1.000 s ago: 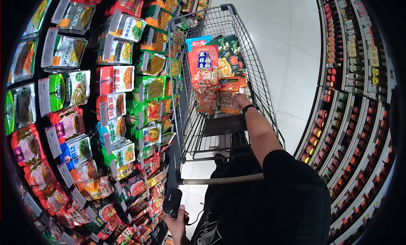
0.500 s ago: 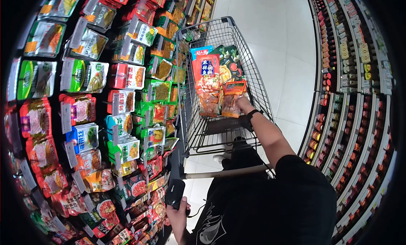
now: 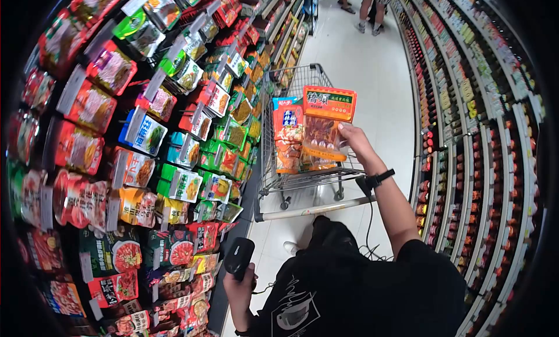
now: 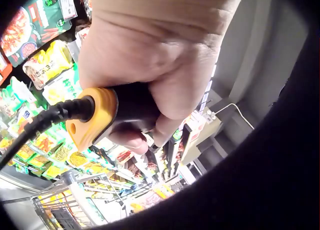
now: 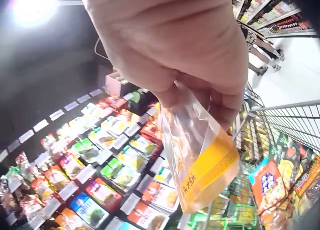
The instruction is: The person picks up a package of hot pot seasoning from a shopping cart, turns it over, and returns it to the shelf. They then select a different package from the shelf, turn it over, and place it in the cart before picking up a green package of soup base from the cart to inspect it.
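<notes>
My right hand (image 3: 356, 142) pinches the right edge of an orange and red snack packet (image 3: 326, 124) with a clear window, held up over the shopping cart (image 3: 308, 209). From the right wrist, the packet's transparent back and yellow band (image 5: 212, 162) show. Beneath it in the cart lie a red seasoning packet (image 3: 288, 126), a blue-topped packet and other packets, partly covered in the head view. My left hand (image 3: 239, 290) grips a black handheld scanner (image 3: 240, 256); in the left wrist view its yellow end (image 4: 95, 117) has a thick black cable.
Shelves of hanging food packets (image 3: 142, 133) rise close on the left. On the right runs a long shelf of jars and bottles (image 3: 466, 162). Two people's legs (image 3: 375, 11) stand far down the aisle. A thin cable (image 3: 370, 232) trails from the right wrist band.
My right hand has lifted the orange packet up from the cart, toward the head camera. The head view has tilted further down the aisle. The left hand still holds the scanner.
</notes>
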The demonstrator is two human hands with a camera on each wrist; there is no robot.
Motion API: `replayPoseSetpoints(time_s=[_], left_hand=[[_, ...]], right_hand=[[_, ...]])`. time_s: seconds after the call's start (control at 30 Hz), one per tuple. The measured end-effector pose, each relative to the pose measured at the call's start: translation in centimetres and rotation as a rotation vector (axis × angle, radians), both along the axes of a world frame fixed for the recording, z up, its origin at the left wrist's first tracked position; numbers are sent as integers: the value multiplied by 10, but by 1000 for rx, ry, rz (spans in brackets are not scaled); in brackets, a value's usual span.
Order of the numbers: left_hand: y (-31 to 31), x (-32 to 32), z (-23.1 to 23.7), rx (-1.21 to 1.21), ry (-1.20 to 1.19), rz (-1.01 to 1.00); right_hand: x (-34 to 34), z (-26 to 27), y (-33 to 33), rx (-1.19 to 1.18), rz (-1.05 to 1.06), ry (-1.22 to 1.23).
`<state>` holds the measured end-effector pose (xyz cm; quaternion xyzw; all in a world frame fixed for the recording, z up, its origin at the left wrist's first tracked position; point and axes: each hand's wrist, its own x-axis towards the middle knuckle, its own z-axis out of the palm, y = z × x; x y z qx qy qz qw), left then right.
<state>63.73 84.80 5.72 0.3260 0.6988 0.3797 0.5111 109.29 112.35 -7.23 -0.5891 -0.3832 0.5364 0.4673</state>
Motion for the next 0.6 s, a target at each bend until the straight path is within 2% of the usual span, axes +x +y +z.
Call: replayPoseSetpoints(time_s=[0.13,0.3,0.33,0.6], left_hand=[[-31,-36,-2,64,-5,-78],[-43,-62,-15,40,-49,-137],[-43,-64,-15,66,-47,-169],[-53,-61,-8,226,-73,-310]], right_hand=[[-43,65,-86,129,-1,91],[-103,112,-187,149,-37,148],[-117,116,-203,135,-112,138],[-134,109,-282,61,95,41]])
